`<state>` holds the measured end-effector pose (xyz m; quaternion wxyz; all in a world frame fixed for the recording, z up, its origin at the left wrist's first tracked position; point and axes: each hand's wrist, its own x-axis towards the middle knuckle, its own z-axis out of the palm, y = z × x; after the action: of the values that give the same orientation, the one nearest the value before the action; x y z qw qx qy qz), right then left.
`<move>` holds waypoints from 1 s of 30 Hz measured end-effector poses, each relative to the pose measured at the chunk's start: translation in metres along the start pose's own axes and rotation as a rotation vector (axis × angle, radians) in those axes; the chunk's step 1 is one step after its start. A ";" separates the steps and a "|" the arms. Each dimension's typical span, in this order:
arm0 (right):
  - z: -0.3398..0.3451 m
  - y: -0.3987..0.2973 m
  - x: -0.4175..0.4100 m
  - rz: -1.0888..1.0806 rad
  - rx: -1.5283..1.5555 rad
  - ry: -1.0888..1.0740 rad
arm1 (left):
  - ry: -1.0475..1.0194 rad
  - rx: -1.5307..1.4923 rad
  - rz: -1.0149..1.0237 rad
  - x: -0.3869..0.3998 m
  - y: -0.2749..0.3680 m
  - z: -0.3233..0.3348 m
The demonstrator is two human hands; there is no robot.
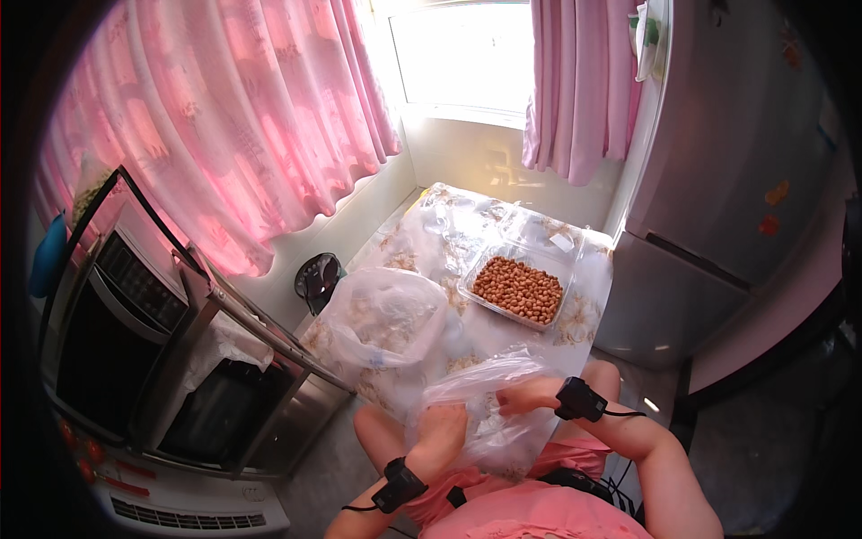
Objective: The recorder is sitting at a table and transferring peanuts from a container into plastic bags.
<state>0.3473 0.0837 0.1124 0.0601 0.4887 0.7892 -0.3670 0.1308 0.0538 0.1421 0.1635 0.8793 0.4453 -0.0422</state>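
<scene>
Both hands are at a thin clear plastic bag (pixel 488 377) at the near edge of the table, over the lap. My left hand (pixel 442 426) is partly inside or behind the film on the bag's left side, its fingers hidden by plastic. My right hand (pixel 528 396) reaches into the bag's right side, fingertips bent; whether it pinches anything cannot be told. Beyond them, a clear plastic clamshell box (pixel 465 291) stands with its lid folded back, holding reddish-brown peanuts (pixel 517 290). Left of it sits a round container lined with a whitish plastic bag (pixel 384 316), its contents unclear.
A patterned cover lies on the table (pixel 397 252). A dark round object (pixel 318 276) stands by the table's left edge. At left are a microwave (pixel 128 303) and a metal rack (pixel 269 340); at right, a grey refrigerator (pixel 646 296). Pink curtains (pixel 269 121) hang by the window.
</scene>
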 end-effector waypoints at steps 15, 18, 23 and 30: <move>-0.026 0.029 -0.018 -0.005 -0.135 -0.337 | -0.050 -0.474 0.457 0.004 -0.060 -0.002; -0.026 0.020 -0.026 -0.027 0.063 -0.325 | -0.365 -0.919 0.231 0.004 -0.056 -0.017; -0.010 0.025 -0.023 -0.267 0.362 -0.294 | -0.360 -1.165 0.101 0.006 -0.079 0.004; -0.022 -0.010 -0.039 -0.368 0.224 -0.052 | -0.307 -0.803 -0.028 0.015 -0.067 0.006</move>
<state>0.3648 0.0669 0.1510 -0.0424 0.3306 0.8175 -0.4698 0.0866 0.0999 0.1170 0.5565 0.7232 0.4091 0.0020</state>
